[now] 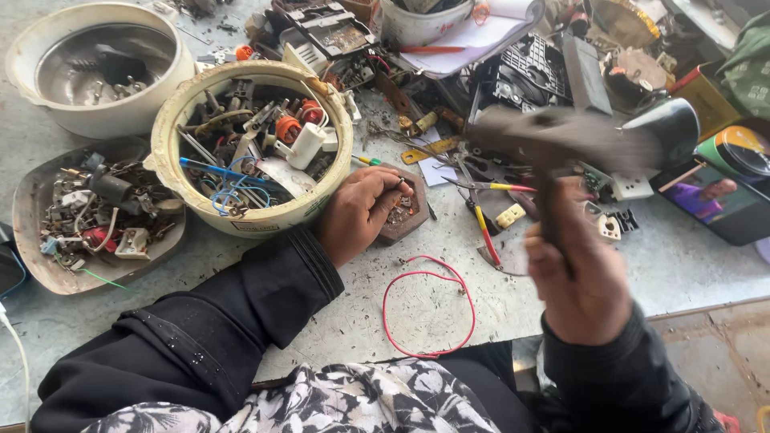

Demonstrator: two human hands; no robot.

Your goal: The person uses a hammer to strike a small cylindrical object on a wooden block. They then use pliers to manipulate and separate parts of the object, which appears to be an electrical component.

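Observation:
My left hand (362, 210) rests on the worktable, its fingers closed over a small brown hexagonal part (407, 218) beside a cream bowl of wires and parts (183, 112). My right hand (573, 277) is raised and grips the handle of a dark hammer-like tool (553, 140), whose head is blurred by motion above the table. A loop of red wire (464, 297) lies on the table between my two arms.
A white pot with a metal inside (96, 68) stands at the back left. A shallow dish of scrap parts (36, 200) lies at the left. Red-and-yellow pliers (483, 224), a phone with a lit screen (714, 204) and heaps of electrical parts crowd the back.

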